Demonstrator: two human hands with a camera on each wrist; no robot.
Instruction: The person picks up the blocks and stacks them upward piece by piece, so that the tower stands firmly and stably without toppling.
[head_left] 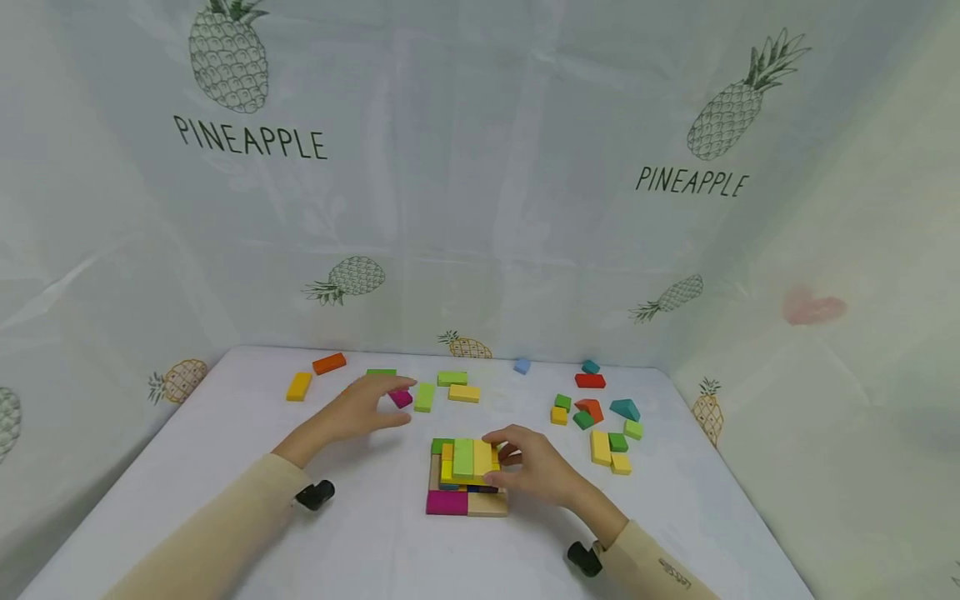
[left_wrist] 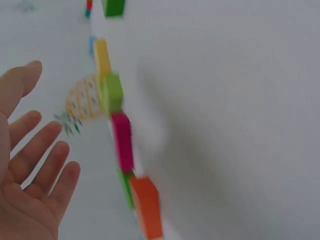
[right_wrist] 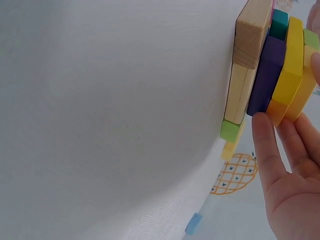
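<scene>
A layered stack of wooden blocks [head_left: 447,502] stands near the middle of the table, with magenta and plain wood pieces at its base. On top lie a light green block [head_left: 462,458] and a yellow block [head_left: 482,458] side by side. My right hand [head_left: 536,467] pinches the yellow block from the right, thumb at the near end and fingers at the far end. In the right wrist view, a dark purple block [right_wrist: 267,75] shows lower in the stack. My left hand [head_left: 363,408] hovers with spread fingers close to a loose magenta block [head_left: 401,398], holding nothing.
Loose blocks lie at the back left, including an orange block [head_left: 329,363] and an amber block [head_left: 298,387]. Several more, with a red block [head_left: 590,381] and a teal triangle [head_left: 625,409], lie right of the stack. A pineapple-print curtain [head_left: 480,208] hangs behind.
</scene>
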